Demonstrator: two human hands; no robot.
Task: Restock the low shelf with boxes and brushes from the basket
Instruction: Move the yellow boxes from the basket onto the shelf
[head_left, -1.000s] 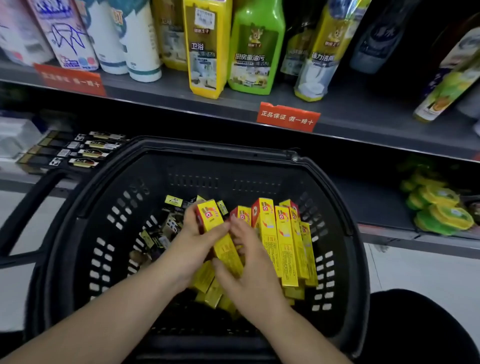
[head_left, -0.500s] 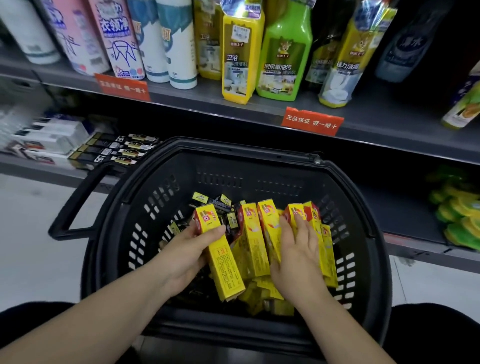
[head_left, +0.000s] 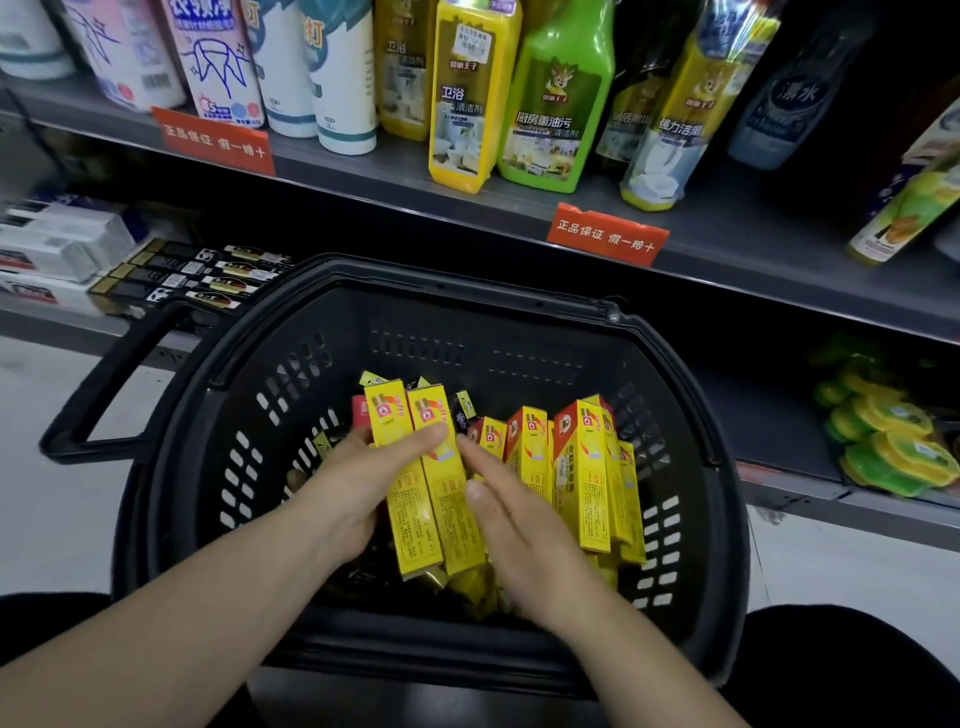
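Observation:
A black plastic basket (head_left: 171, 499) stands in front of the shelves and holds several long yellow boxes with red tops. My left hand (head_left: 358, 483) grips two of these yellow boxes (head_left: 421, 499) side by side, thumb across their front. My right hand (head_left: 514, 525) lies with straight fingers against the right edge of that pair. More yellow boxes (head_left: 587, 483) stand upright to the right in the basket. Small dark packets (head_left: 462, 410) lie behind them. The low shelf (head_left: 769, 415) runs behind the basket.
Black and gold brush packs (head_left: 208, 273) and white boxes (head_left: 57, 244) lie on the low shelf at left. Green and yellow round items (head_left: 893, 441) sit at its right. Cleaner bottles (head_left: 558, 98) fill the upper shelf. The basket handle (head_left: 109, 384) sticks out left.
My left hand now holds two boxes instead of one. My right hand has left the right-hand group of boxes and moved left against the held pair. The view shifted slightly.

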